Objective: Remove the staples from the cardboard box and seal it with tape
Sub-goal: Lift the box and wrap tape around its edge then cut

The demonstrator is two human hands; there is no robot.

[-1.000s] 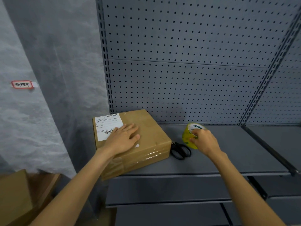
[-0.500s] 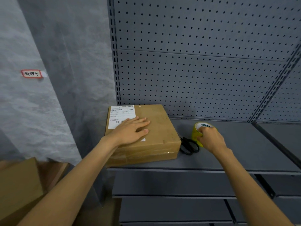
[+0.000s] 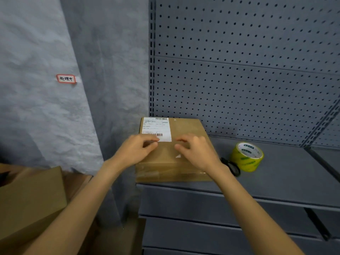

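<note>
A flat cardboard box [image 3: 185, 127] with a white shipping label [image 3: 156, 127] lies at the left end of the grey metal shelf [image 3: 287, 173]. Both hands are on its top. My left hand [image 3: 134, 150] rests near the label's lower edge with its fingers bent, fingertips on the lid. My right hand [image 3: 197, 152] sits beside it, fingers curled down onto the lid. Neither hand holds anything. A yellow tape roll [image 3: 246, 156] stands on the shelf to the right of the box. Black scissors [image 3: 232, 167] lie between box and roll, partly hidden by my right wrist.
A grey pegboard [image 3: 239, 70] backs the shelf, and lower shelf levels [image 3: 202, 227] run below. An open cardboard carton [image 3: 31, 201] stands at the lower left. A grey fabric wall with a small red-framed label [image 3: 65, 78] is on the left.
My right hand has let go of the tape roll and moved left onto the box top. My left hand has stayed on the box, its fingers more bent. The view has shifted right.
</note>
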